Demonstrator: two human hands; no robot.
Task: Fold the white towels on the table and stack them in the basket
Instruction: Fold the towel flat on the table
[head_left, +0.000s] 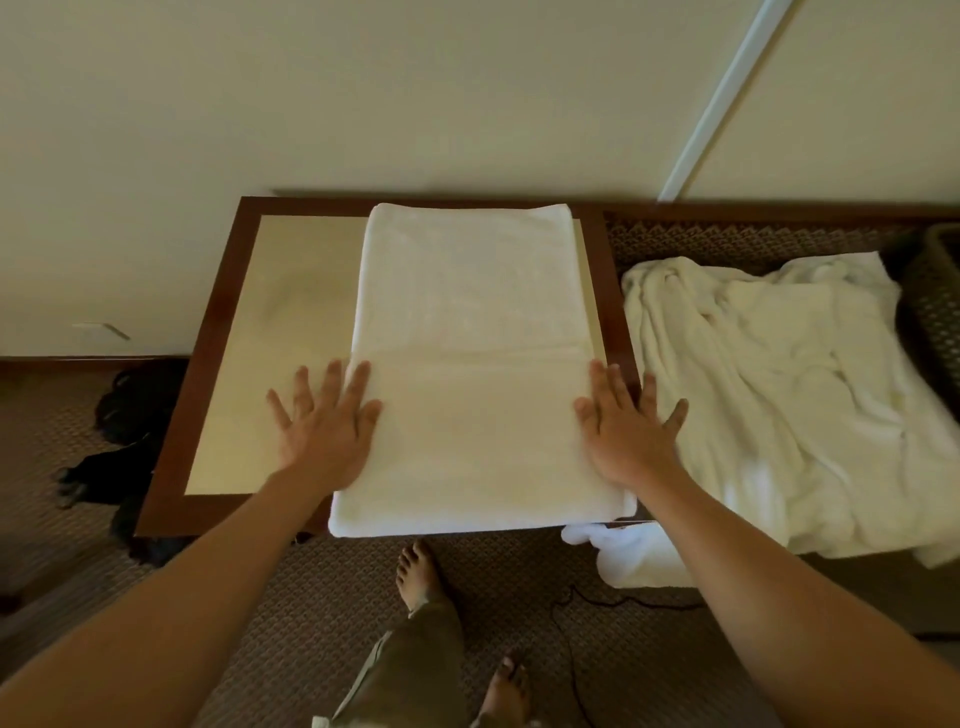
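A white towel (472, 364) lies folded into a long flat rectangle on the low table (249, 332), running from the far edge to the near edge. My left hand (324, 421) lies flat with fingers spread on the towel's left edge near the front. Flat on the right edge rests my right hand (626, 423), fingers straight. A heap of crumpled white towels (769, 395) sits to the right of the table. The dark woven basket (935, 312) shows at the far right edge, partly cut off.
The table has a dark wooden frame and a pale top, and stands against a cream wall (363, 104). A dark bundle (130, 405) lies on the patterned carpet at the left. My bare feet (418, 574) and a thin black cable (613, 603) are on the floor in front.
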